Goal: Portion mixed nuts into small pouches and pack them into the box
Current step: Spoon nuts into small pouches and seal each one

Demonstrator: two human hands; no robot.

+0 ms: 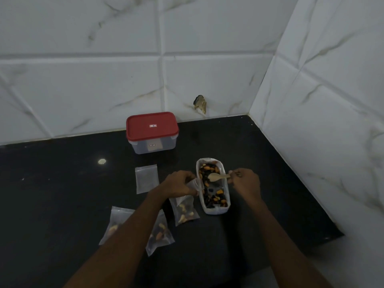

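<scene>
A white oblong tray (216, 210) of mixed nuts sits on the black counter. My right hand (246, 182) holds a small wooden spoon (217, 177) over the nuts. My left hand (179, 183) pinches the mouth of a clear pouch (185, 210) that has some nuts in it, right beside the tray's left wall. Two more pouches with nuts lie nearer me, one (119, 222) on the left and one (159, 235) partly under my left forearm. An empty flat pouch (146, 178) lies behind my left hand. The plastic box (152, 133) stands at the back with its red lid on.
The black counter (259, 163) ends at white marbled wall tiles behind and on the right, forming a corner. A chipped spot (200, 103) marks the back wall. A bright reflection (102, 161) shows on the counter at left.
</scene>
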